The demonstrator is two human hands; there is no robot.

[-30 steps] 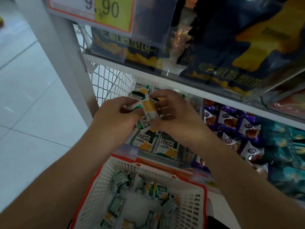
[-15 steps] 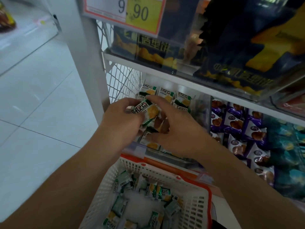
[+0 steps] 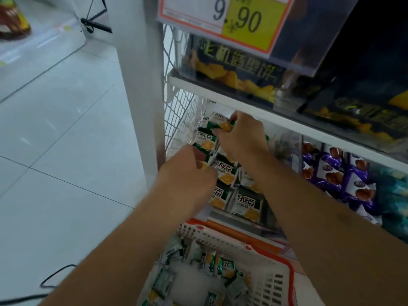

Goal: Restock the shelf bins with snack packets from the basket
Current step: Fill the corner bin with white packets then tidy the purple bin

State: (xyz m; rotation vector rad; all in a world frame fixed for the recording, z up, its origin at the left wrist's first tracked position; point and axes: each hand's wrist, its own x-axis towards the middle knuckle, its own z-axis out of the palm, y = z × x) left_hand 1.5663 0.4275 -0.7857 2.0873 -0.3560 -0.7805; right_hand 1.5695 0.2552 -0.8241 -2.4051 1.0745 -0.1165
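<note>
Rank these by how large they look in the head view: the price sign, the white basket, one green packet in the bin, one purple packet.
1. White basket, cut by the frame edge.
2. Price sign, also cut off; nearer the camera, so its rank against the basket is unsure.
3. Purple packet and green packet look alike; no ranking.

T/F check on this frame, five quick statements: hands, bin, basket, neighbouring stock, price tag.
1. The right hand holds a green-and-white packet at the back of the bin. True.
2. The basket is empty. False: green packets still lie in it.
3. The purple packets sit to the right of the green-packet bin. True.
4. The price tag reads 5.50. False: it reads 9.90.
5. The left hand rests on the basket rim. False: it is up at the bin's packets.
</note>
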